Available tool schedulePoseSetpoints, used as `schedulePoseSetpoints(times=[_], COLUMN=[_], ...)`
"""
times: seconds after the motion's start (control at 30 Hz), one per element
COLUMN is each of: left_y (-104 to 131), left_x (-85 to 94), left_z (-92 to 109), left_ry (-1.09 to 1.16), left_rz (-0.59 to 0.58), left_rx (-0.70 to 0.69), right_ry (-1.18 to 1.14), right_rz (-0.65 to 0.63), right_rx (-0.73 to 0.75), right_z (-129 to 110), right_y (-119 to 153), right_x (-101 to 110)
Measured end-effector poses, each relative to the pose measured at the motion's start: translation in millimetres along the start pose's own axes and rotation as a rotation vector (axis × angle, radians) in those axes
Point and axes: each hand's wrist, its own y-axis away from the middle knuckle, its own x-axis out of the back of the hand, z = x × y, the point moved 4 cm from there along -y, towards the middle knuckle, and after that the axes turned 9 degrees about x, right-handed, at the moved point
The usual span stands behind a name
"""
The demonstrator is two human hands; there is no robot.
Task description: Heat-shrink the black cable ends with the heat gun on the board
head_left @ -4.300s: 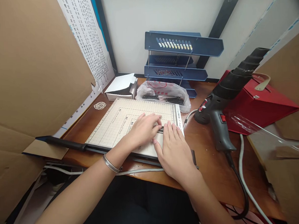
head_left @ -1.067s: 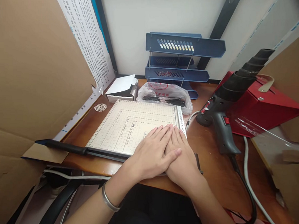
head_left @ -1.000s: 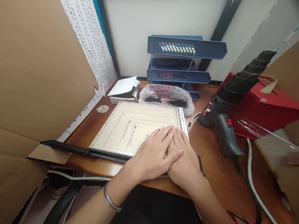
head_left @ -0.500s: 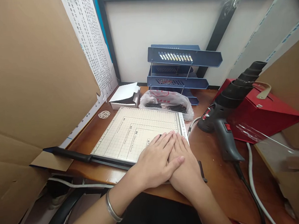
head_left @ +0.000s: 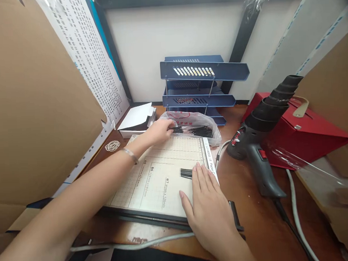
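My left hand (head_left: 161, 131) reaches to the left end of a clear plastic bag (head_left: 215, 138) that holds thin black strips (head_left: 201, 131). Its fingers are curled and bent downward; what lies between them is hidden. My right hand (head_left: 209, 206) lies flat with fingers stretched on the right part of a paper cutter (head_left: 130, 194), a cream board with printed grid and size marks. From under its fingers a small row of short black strips (head_left: 185, 173) sticks out to the left, the rest covered.
A white box (head_left: 134, 118) with raised lid and rubber bands (head_left: 112, 146) are at the left. Blue tiered trays (head_left: 203, 69) stand behind the bag. On the right are a black heat gun (head_left: 259, 142), its cord and a red box (head_left: 315, 139). Cardboard (head_left: 40, 113) walls the left side.
My left hand has left its place beside my right hand and moved forward to the bag. The short black strips now show beside my right hand, which stays on the board. The view has shifted slightly.
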Motion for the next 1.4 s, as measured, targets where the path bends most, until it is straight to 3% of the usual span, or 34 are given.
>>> schedulePoseSetpoints(times=[0.07, 0.17, 0.3, 0.43, 0.87, 1.4], left_y=[-31, -57, -72, -79, -80, -60], left_x=[-8.1, -23.6, -36.8, -41.3, -55.0, -41.8], left_z=[-10, -19, -25, -23, -19, -25], left_ry=[-0.050, -0.138, -0.251, -0.323, -0.321, -0.045], left_rz=[-0.067, -0.187, -0.325, -0.385, -0.351, -0.094], left_rx=[0.000, 0.018, 0.051, 0.054, 0.025, 0.065], right_ry=[-0.001, -0.025, -0.069, -0.076, -0.083, -0.092], right_rz=[0.019, 0.053, 0.091, 0.114, 0.124, 0.097], right_rx=[-0.003, -0.024, -0.050, -0.039, -0.024, -0.061], right_z=[0, 1, 2, 1, 0, 0], right_y=[1, 2, 4, 4, 2, 3], right_x=[-1, -3, -6, -7, -5, -2])
